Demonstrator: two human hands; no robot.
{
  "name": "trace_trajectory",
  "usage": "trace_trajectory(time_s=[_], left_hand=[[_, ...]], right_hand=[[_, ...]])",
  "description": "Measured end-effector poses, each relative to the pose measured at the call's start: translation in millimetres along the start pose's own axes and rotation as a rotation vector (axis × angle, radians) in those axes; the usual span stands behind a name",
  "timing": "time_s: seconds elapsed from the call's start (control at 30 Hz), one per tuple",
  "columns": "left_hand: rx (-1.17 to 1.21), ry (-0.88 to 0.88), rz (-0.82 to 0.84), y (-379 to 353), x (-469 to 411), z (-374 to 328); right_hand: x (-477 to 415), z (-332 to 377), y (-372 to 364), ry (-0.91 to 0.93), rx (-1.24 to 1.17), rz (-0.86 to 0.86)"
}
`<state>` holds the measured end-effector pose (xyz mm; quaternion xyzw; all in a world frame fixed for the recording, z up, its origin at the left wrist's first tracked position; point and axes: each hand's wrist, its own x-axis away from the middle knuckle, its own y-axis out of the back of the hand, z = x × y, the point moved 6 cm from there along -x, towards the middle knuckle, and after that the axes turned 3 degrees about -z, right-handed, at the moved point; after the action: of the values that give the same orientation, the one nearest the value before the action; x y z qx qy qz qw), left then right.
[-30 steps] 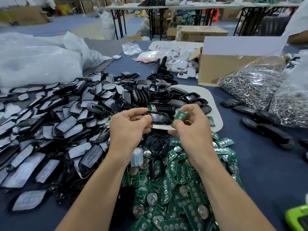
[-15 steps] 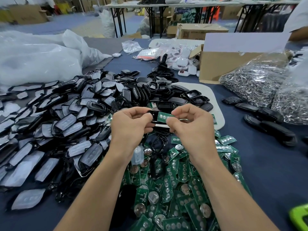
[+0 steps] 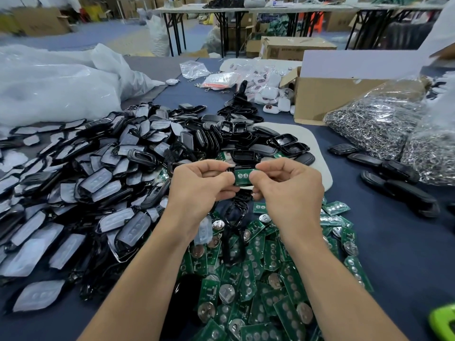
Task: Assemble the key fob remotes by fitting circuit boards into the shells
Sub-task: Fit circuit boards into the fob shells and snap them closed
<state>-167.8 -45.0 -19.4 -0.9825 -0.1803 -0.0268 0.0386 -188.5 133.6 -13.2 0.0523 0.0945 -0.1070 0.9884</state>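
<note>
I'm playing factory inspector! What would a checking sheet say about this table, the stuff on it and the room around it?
Surface: table covered in dark blue cloth.
Job's things: a green circuit board sits in a black shell held between the hands; pile of boards below them; heap of shells on the left.
Clutter: bags of metal rings, cardboard box, white plastic sacks.
Hands: left hand pinches the shell; right hand pinches the circuit board.
Cables: nothing seen.
Surroundings: folding tables and cartons behind.
</note>
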Motion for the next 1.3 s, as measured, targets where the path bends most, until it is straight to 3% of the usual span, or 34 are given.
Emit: trace_trajectory(time_s=[0.17,0.43,0.6,0.77,0.9,1.0,1.13,1.3], left_hand=[[-0.059,-0.052,0.036,-4,3,-1],[-0.031,-0.085,-0.050,-4,5,-4],[0.063,-0.066,-0.014,-3,4,-8],[-0.458,-0.344,0.006,-7,13,-20],[-0.550,-0.391,0.001,-8,13,-24],[-0.370,-0.402,-0.265,13,12,-34],[0.089,-0.298,-0.555,72,1,-42],[0.607,-0.117,-0.739,122,-6,-29]], right_hand=[[4,4,-1,0.054,0.124,-0.060],[13,15,0,0.240,0.476,-0.167],[4,-1,-12,0.017,0.128,0.106],[-1,-2,-9,0.027,0.053,0.218],[-1,-3,-10,0.040,0.082,0.215],[0,-4,-13,-0.025,0.066,0.187],[10,1,-23,0.055,0.278,0.252],[27,23,-72,0.193,0.377,0.443]])
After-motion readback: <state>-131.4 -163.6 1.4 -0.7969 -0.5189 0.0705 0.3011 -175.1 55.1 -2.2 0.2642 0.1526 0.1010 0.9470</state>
